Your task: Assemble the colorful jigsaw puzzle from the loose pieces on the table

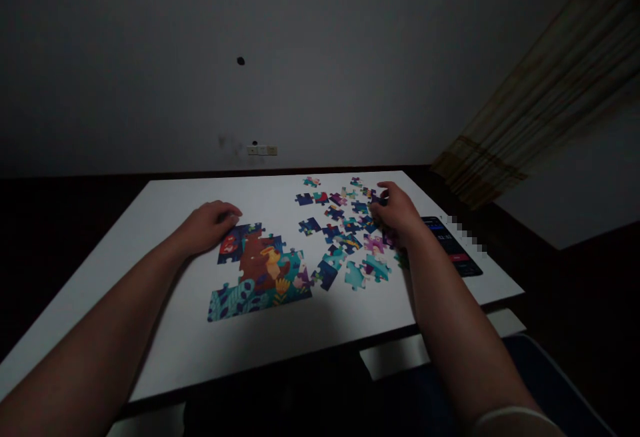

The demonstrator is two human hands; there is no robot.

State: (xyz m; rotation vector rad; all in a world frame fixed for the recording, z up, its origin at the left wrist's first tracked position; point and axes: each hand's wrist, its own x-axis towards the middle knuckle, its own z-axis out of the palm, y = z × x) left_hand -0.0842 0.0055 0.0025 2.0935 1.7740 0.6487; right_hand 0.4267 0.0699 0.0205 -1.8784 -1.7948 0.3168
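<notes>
Our left hand [207, 227] curls on the joined jigsaw [257, 274]; our right hand [395, 210] pinches a loose dark piece [379, 200] near the tabletop's [175, 337] far edge.

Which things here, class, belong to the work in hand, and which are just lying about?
Part of the work: left hand, assembled puzzle section, right hand, loose puzzle pieces.

Just lying about: phone, curtain.
</notes>
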